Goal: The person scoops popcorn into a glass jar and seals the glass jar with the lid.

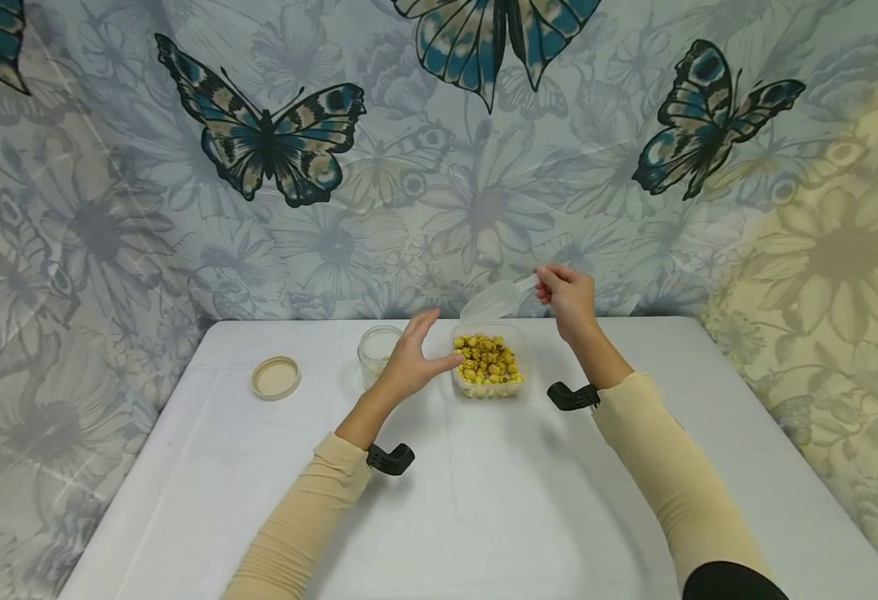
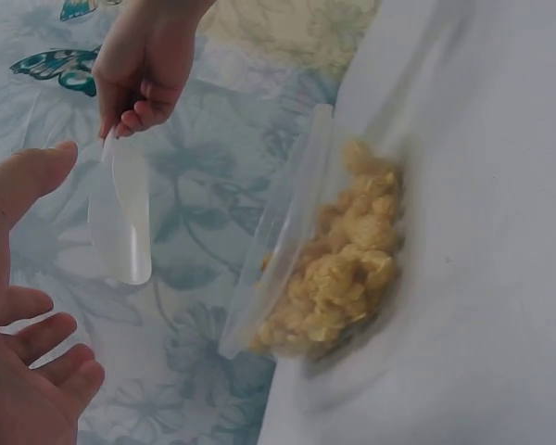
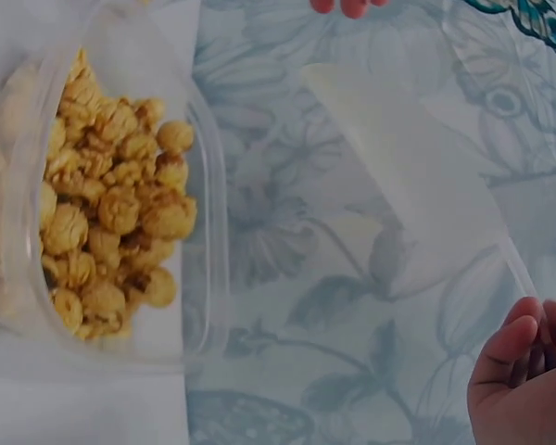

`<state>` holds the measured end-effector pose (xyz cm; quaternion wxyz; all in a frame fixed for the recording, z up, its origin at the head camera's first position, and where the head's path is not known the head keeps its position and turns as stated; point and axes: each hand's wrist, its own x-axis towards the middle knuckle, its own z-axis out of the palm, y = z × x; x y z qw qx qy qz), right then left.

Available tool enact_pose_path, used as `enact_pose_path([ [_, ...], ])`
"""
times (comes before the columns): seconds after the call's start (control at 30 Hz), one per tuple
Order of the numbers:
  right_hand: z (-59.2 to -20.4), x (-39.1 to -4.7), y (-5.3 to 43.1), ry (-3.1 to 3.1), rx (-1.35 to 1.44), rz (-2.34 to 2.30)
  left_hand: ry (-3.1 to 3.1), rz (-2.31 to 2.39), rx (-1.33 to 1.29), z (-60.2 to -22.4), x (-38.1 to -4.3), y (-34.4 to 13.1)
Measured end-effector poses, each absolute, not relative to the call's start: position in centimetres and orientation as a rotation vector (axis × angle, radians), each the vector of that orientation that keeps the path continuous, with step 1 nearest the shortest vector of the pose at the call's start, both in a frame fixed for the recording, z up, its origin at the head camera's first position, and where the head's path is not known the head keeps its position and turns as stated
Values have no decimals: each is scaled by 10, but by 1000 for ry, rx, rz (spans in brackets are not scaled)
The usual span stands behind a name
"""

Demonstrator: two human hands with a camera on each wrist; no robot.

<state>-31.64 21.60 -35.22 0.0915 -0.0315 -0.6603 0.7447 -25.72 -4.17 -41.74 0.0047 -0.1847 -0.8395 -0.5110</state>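
My right hand (image 1: pixel 568 302) pinches the handle of a translucent plastic scoop (image 1: pixel 493 302), held above the far side of a clear plastic container. In the right wrist view the scoop (image 3: pixel 426 176) shows no popcorn in it. Caramel popcorn (image 1: pixel 486 358) fills much of the clear container (image 1: pixel 490 389). My left hand (image 1: pixel 411 360) hovers between the container and a glass jar (image 1: pixel 371 343), thumb spread from the fingers, holding nothing. The left hand partly hides the jar. In the left wrist view the container (image 2: pixel 278 232) stands beyond the fingers (image 2: pixel 56 343), apart from them.
A round, pale lid or ring (image 1: pixel 276 378) lies on the white-covered table (image 1: pixel 454 517), left of the jar. Right behind the table's back edge hangs a butterfly-patterned cloth (image 1: pixel 484 208).
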Motion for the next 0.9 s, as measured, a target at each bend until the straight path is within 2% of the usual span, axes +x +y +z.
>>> enact_pose_path([
  [0.33, -359, -315, 230, -2048, -108, 2073, -2702, -1664, -615, -435, -258, -32],
  [0.63, -372, -316, 238, -2191, -78, 1829, -2785, -1593, -493, -447, -259, -23],
  [0.9, -361, -301, 235, -2241, 39, 1645, -2835, -1548, -402, -464, -260, -13],
])
